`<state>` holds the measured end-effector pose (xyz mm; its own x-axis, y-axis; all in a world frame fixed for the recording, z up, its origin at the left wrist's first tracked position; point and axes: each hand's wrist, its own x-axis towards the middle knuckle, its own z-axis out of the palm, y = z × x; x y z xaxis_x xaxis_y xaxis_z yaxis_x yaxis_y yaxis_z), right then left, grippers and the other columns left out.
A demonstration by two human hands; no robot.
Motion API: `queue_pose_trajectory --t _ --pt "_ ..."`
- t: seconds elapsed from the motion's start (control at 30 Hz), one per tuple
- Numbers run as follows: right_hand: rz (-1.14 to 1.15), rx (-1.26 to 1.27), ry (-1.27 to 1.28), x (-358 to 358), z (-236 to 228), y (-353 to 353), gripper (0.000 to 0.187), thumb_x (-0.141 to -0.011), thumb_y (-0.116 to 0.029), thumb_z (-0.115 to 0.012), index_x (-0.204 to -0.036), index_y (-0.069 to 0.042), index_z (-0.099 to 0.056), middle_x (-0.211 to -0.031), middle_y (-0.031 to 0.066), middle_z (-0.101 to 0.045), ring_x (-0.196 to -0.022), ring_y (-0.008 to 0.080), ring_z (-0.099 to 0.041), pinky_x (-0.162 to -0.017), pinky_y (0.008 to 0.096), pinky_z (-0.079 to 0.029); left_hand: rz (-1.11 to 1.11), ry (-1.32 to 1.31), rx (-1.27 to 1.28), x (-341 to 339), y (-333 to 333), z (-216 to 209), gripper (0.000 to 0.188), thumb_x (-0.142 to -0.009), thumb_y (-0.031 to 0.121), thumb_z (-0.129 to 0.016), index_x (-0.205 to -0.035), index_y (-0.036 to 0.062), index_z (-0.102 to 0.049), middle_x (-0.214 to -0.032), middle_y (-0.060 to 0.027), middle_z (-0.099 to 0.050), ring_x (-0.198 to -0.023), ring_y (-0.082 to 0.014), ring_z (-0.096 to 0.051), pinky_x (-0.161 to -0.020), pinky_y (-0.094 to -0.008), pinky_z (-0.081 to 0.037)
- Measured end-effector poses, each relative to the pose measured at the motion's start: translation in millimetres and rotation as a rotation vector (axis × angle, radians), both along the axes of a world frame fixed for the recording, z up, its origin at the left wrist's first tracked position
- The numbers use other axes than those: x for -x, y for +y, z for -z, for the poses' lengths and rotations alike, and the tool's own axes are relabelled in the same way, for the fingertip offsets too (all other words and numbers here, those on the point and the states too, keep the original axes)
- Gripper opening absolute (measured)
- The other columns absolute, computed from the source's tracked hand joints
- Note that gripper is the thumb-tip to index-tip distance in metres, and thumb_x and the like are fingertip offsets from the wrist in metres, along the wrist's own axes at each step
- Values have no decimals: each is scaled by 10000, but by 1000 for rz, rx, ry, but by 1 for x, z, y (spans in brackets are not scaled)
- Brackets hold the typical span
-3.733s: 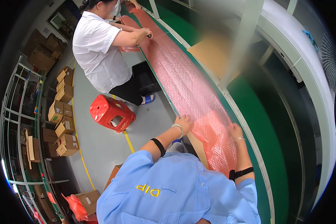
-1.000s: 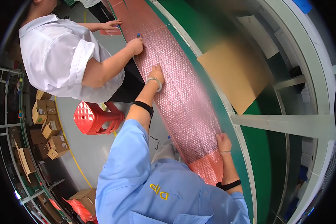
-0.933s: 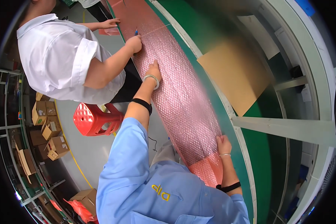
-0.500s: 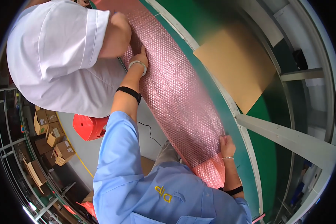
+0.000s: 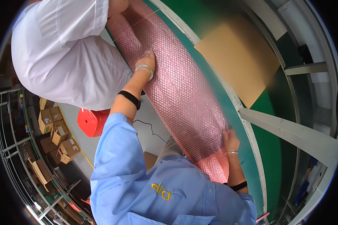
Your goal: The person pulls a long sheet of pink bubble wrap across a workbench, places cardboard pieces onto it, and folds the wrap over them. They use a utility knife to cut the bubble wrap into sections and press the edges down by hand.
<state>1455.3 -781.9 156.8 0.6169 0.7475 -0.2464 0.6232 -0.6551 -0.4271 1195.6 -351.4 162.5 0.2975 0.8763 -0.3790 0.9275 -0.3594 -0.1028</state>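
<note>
Lightly creased pink bubble wrap (image 5: pixel 184 90), shiny, densely dimpled.

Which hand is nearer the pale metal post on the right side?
The right. The right hand is at the right edge of the pink bubble wrap, close to the post's left end; the left hand is farther off, on the wrap's left part.

Sheet (image 5: pixel 180 90) on table (image 5: pixel 248 161); stool (image 5: pixel 96 123) left

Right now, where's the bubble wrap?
In the head view's middle, the bubble wrap lies on the green table, left hand on its left, right hand at its right.
</note>
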Motion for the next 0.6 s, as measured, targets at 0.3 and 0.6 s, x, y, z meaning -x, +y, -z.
queue_pose_trajectory --t 0.3,0.6 --pt "-49 -29 -33 -1 4 2 300 -805 -357 -655 -757 -81 -545 -686 105 -610 -629 313 -591 -581 415 -457 172 -25 48 -3 -70 -6 545 -879 78 -388 -1386 -37 -223 -1086 -206 -604 -919 -319 -638 -768 -403 -518" --pt "-44 -6 -37 1 3 9 307 -804 -384 -645 -786 -88 -566 -699 114 -622 -645 325 -603 -591 421 -467 466 -34 180 -27 -169 -8 585 -831 98 -430 -1340 -123 -245 -888 -174 -654 -725 -295 -656 -610 -372 -522"
